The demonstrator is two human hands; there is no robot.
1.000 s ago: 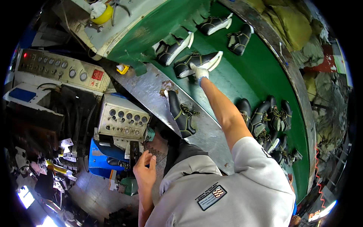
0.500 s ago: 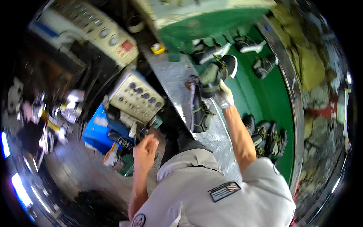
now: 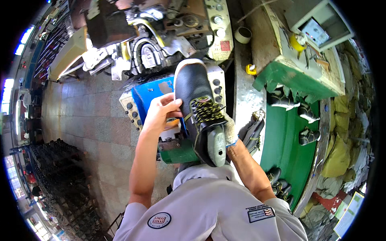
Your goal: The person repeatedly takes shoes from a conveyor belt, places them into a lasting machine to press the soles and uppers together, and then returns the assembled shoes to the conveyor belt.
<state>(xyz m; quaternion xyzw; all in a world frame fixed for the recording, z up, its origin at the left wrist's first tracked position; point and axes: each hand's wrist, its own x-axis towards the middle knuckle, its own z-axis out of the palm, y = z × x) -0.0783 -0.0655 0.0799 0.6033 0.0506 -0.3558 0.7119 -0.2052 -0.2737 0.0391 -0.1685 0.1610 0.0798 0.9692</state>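
In front of my body I hold a black lace-up shoe [image 3: 193,82], toe pointing away, with yellow-flecked laces. A grey-green shoe last [image 3: 217,148] sticks out of its opening toward me. My left hand [image 3: 161,111], bare, is closed at the shoe's left side, thumb and fingers against the upper. My right hand [image 3: 230,129], in a pale knitted glove, grips it from the right side near the heel; most of its fingers are hidden behind the shoe. Beyond the toe stands a machine with a metal, shoe-shaped mould part [image 3: 148,56].
A control panel [image 3: 219,28] with knobs stands beside the machine, and a blue box-shaped part [image 3: 150,90] lies below it. To the right, a green trough [image 3: 281,140] holds several shoes. A metal ledge [image 3: 250,96] runs along it. Dark racks [image 3: 60,176] stand at the left.
My right hand has brought the shoe from above the green trough to in front of my body. My left hand, closed and away before, now touches it. The view has turned left toward the machine.
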